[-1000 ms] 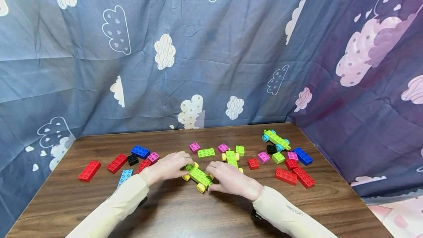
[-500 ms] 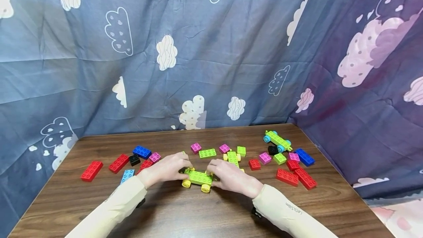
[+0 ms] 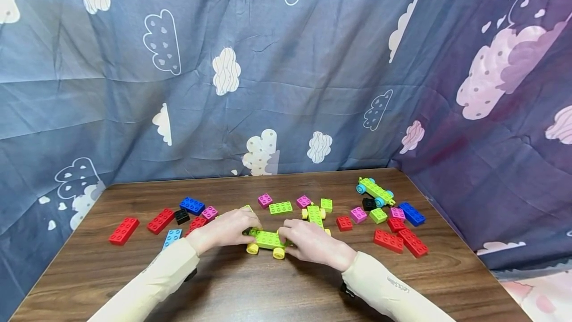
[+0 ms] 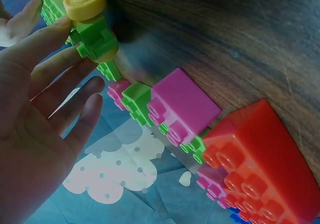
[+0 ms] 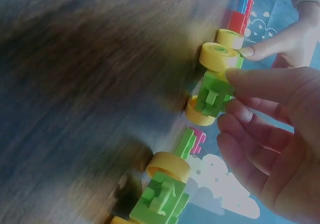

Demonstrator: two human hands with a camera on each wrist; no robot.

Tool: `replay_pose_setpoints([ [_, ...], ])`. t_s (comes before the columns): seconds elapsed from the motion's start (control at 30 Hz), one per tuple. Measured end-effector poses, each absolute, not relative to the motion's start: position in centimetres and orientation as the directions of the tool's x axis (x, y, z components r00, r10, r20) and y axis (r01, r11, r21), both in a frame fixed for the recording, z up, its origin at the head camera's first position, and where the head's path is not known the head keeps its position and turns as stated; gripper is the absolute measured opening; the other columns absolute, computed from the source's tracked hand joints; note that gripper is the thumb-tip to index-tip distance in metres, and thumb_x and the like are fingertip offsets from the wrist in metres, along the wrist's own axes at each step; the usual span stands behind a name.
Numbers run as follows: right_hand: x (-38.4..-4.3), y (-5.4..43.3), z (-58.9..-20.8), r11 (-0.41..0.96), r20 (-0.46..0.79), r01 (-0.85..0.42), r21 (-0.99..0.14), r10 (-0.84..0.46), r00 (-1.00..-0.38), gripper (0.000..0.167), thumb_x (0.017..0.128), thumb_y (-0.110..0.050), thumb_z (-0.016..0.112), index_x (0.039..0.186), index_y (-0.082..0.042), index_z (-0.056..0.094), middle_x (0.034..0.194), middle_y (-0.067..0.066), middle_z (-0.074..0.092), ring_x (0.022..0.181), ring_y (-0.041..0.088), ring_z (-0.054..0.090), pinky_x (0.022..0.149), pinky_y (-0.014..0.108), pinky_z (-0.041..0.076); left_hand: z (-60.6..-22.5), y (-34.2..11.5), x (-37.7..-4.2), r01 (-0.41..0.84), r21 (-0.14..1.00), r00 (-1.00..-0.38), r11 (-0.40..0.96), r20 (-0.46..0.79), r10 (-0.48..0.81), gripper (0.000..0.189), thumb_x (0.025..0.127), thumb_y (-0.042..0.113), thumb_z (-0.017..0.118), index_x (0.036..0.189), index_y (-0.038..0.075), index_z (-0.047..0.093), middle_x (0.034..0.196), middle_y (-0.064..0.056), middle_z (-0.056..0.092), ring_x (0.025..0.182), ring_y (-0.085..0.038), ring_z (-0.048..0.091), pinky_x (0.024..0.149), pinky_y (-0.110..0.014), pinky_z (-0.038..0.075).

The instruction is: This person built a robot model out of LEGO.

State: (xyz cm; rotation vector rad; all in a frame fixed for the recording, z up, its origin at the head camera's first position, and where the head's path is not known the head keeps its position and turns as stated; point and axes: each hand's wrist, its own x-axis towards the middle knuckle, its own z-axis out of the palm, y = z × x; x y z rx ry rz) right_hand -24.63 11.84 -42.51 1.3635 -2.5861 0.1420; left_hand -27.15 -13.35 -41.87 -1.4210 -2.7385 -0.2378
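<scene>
A lime-green toy car base (image 3: pixel 266 239) with yellow wheels stands crosswise on the table, between my two hands in the head view. My left hand (image 3: pixel 229 227) pinches its left end. In the left wrist view, the thumb touches the base beside a yellow wheel (image 4: pixel 86 3), and the other fingers lie behind it. At the opposite end my right hand (image 3: pixel 311 242) holds the base between thumb and fingers. The right wrist view shows the thumb at the green end piece (image 5: pixel 214 94), near a yellow wheel (image 5: pixel 219 56).
Just behind my right hand stands another green car base (image 3: pixel 315 214) with yellow wheels. A third base (image 3: pixel 375 190), blue-wheeled, is at the back right. Red bricks (image 3: pixel 124 231) lie left, with a blue brick (image 3: pixel 192 205) farther back. More red bricks (image 3: pixel 389 240) lie right.
The car base has turned from slanting to nearly crosswise, mostly within the first half second. Both hands stay at its ends; little has moved since.
</scene>
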Motion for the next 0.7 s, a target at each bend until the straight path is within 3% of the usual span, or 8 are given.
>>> replay_pose_setpoints([
  [0.37,-25.1,11.9,-41.9,0.613,0.201,-0.79,0.006,-0.775,-0.599,0.012,0.087,-0.026,0.073,0.091,-0.015,0.069,0.083,-0.005,0.062,0.066,0.005,0.055,0.057,0.023,0.048,-42.2,-13.7,-26.7,0.822,0.102,-0.57,0.56,0.13,0.812,0.023,0.09,0.035,0.072,0.096,0.013,0.074,0.09,0.0,0.067,0.081,-0.007,0.054,0.073,-0.023,0.05],
  [0.7,-25.5,12.1,-41.9,0.612,0.19,-0.791,0.01,-0.778,-0.599,0.016,0.089,-0.027,0.072,0.098,-0.015,0.072,0.089,-0.002,0.064,0.071,0.009,0.06,0.059,0.027,0.051,-42.1,-13.6,-26.1,0.835,0.152,-0.547,0.529,0.116,0.829,0.012,0.095,0.021,0.066,0.097,0.013,0.075,0.093,0.003,0.07,0.089,-0.008,0.061,0.082,-0.023,0.053],
])
